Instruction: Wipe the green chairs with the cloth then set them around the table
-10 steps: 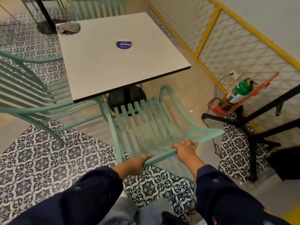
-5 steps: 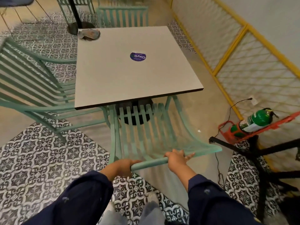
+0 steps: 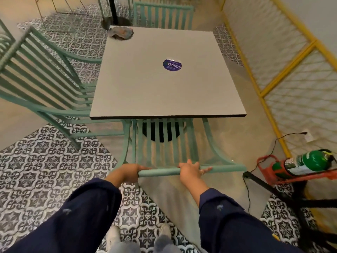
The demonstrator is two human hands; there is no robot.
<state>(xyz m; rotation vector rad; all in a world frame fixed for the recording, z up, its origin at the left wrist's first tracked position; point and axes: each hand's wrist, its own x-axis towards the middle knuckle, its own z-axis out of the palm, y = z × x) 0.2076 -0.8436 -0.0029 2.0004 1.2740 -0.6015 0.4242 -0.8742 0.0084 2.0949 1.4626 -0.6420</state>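
Green slatted chair (image 3: 164, 148) stands at the table's (image 3: 164, 84) near edge, its seat partly under the top. Both hands grip its top rail: left hand (image 3: 125, 171) curled closed around it, right hand (image 3: 189, 170) over it with fingers partly spread. A crumpled cloth (image 3: 121, 32) lies at the table's far left corner.

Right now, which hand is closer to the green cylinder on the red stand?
Right. The right hand grips the chair's top rail on the side toward the green cylinder; the left hand grips the rail's far end, farther away.
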